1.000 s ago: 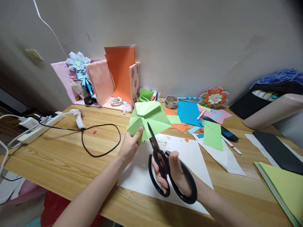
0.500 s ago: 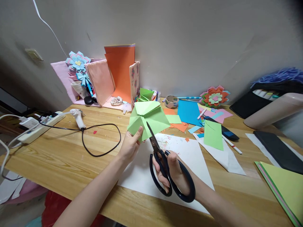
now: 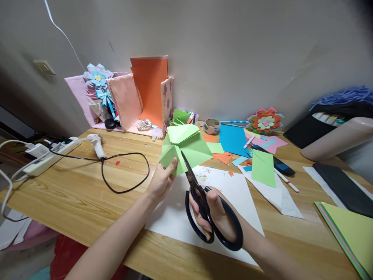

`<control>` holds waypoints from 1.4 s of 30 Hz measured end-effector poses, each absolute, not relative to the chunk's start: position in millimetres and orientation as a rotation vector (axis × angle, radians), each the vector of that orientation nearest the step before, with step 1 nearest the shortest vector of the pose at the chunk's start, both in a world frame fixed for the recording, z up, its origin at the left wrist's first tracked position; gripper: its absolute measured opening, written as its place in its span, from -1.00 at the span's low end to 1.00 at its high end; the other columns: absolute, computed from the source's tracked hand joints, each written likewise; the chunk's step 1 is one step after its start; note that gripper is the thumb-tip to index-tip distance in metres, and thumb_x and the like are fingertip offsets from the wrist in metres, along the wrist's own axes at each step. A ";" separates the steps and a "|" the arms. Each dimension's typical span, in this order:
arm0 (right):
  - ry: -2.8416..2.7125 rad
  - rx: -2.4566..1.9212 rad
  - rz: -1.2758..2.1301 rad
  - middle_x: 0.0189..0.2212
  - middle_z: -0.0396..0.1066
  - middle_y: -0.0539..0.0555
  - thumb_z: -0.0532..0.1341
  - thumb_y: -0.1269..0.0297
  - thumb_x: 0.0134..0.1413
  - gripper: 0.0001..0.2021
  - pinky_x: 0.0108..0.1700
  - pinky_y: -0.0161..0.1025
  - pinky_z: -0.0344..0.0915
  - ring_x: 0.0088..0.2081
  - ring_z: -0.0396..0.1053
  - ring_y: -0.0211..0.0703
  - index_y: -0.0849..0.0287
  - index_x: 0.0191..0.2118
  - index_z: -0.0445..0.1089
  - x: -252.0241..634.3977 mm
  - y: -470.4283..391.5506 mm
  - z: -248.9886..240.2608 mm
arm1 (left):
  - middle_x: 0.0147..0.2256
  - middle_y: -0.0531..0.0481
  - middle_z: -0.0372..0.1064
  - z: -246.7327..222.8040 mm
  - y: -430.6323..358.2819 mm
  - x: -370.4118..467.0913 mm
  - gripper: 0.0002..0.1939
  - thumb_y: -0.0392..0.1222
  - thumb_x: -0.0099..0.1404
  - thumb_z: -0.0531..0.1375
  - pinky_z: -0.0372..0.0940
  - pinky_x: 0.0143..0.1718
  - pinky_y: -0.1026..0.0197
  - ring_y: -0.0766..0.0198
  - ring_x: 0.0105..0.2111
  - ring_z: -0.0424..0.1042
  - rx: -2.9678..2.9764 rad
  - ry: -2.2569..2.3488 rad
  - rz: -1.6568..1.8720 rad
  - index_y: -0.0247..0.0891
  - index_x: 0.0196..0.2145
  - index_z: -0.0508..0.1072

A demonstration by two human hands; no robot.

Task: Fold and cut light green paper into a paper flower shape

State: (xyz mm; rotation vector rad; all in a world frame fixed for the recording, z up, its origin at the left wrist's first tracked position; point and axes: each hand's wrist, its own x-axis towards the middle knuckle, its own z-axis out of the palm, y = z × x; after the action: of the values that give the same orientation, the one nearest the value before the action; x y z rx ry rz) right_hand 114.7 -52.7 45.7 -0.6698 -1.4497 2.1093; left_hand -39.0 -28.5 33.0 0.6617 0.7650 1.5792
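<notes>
My left hand [image 3: 163, 177] pinches a folded light-green paper [image 3: 194, 149] by its lower left corner, thumb on top. Creases and a raised flap show on the paper, which is held above a white sheet [image 3: 171, 229] on the table. My right hand [image 3: 214, 206] has its fingers through the black handles of large scissors [image 3: 201, 194]. One dark blade lies over the front of the green paper, its tip pointing up and left near the centre crease. The other blade is hidden behind the paper.
A glue gun [image 3: 97, 146] with a looped black cable and a power strip [image 3: 52, 155] are at the left. Behind stands a pink holder [image 3: 124, 101] with orange paper [image 3: 151, 87]. Paper scraps, a tape roll [image 3: 211, 126] and a paper flower [image 3: 265, 121] lie at the back right.
The view has shifted slightly, so everything sits a little further right. Both hands, the green paper and the scissors keep nearly the same pose.
</notes>
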 end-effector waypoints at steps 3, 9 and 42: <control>-1.479 -0.691 2.091 -0.83 0.00 -0.19 -0.04 -0.43 -0.23 -0.35 -0.78 -0.47 0.04 -0.83 -0.02 -0.45 0.19 -0.52 0.14 114.7 -52.5 47.6 | -0.16 -0.01 0.47 34.0 -29.1 -39.0 -0.62 -0.16 0.14 0.25 0.22 -0.04 0.23 0.21 -0.05 0.37 0.649 0.793 1.579 -0.17 -0.06 0.39; -1.446 -0.678 2.119 -0.82 0.08 -0.15 -0.22 -0.52 -0.35 -0.25 -0.77 -0.42 0.10 -0.82 0.05 -0.40 0.17 -0.49 0.12 113.0 -52.5 35.6 | -0.11 -0.01 0.44 31.9 -29.9 -37.9 -0.63 -0.17 0.15 0.24 0.24 -0.06 0.23 0.23 -0.04 0.36 0.716 0.761 1.567 -0.15 -0.06 0.38; -1.330 -0.818 2.264 -0.86 0.07 -0.15 -0.20 -0.52 -0.36 -0.26 -0.81 -0.44 0.11 -0.86 0.02 -0.42 0.18 -0.54 0.13 116.7 -52.1 61.3 | -0.16 0.00 0.47 32.9 -31.9 -36.7 -0.60 -0.16 0.16 0.23 0.20 -0.03 0.20 0.22 -0.04 0.36 0.721 0.758 1.519 -0.12 -0.01 0.35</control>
State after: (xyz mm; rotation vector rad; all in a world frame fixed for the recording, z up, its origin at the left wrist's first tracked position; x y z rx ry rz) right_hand 116.7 -52.1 61.3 -0.8185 -1.3302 2.2637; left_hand -36.7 -31.9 32.9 0.7210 0.7583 1.5192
